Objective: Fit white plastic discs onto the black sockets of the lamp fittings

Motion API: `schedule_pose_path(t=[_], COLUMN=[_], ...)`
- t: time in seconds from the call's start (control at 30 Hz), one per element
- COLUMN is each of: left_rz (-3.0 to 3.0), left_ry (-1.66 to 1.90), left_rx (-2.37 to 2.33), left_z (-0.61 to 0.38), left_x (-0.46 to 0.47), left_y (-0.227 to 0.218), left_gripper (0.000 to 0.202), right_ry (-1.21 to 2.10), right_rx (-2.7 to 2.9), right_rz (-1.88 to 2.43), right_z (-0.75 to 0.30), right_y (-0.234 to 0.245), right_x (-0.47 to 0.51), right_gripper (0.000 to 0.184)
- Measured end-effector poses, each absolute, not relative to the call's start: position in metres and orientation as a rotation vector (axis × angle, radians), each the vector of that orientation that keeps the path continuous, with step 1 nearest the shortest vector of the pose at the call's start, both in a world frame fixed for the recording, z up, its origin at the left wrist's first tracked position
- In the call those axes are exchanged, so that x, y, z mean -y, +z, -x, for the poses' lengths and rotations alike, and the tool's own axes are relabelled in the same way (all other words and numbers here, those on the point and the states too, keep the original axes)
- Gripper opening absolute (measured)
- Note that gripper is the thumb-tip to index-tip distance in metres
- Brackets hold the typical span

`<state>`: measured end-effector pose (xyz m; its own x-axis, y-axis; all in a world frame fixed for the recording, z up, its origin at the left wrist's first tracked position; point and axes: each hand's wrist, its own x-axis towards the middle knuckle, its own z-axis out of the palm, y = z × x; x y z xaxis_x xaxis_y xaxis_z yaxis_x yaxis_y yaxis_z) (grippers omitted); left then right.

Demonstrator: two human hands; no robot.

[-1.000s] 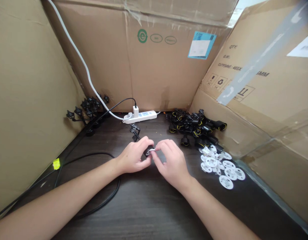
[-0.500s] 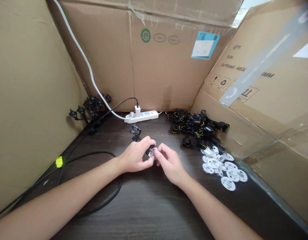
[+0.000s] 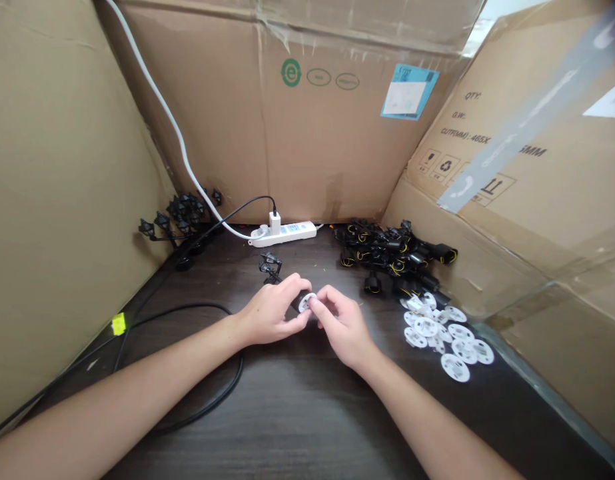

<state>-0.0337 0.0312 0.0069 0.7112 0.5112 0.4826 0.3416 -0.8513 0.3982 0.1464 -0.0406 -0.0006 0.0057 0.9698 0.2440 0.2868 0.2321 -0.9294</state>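
Note:
My left hand (image 3: 274, 313) is closed round the base of a small black lantern-style lamp (image 3: 271, 261), whose lantern heads stick out beyond the fingers toward the back. At the open end of that base sits a round white disc (image 3: 305, 303) with small dark parts on it. My right hand (image 3: 343, 327) pinches this disc at its right edge between thumb and fingers. Part of the lamp's stem and base is hidden by my left hand. More white discs (image 3: 456, 367) of the same kind lie to the right.
Black lamp bodies with yellow wires (image 3: 387, 250) are heaped at the back right. Other black lantern lamps (image 3: 182, 213) stand at the back left. A white power strip (image 3: 302, 231) lies by the rear cardboard wall (image 3: 327, 153). A black cable (image 3: 240, 373) loops under my left forearm.
The white disc has turned to lie flatter against the lamp base and shows more of its face. My right hand has shifted very slightly to the right.

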Motion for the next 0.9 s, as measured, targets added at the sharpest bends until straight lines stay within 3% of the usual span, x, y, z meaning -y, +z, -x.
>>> schedule_pose_path(t=[0.9], left_rz=[-2.599], left_ry=[0.778], left_rx=[-0.615], left_z=[0.0384], left_x=[-0.0332], left_y=[0.0068], left_gripper=[0.037], right_ry=[0.827], right_rx=[1.564], right_rz=[1.252], right_z=[-0.1476], right_y=[0.0063], right_x=[0.0409], right_gripper=[0.027])
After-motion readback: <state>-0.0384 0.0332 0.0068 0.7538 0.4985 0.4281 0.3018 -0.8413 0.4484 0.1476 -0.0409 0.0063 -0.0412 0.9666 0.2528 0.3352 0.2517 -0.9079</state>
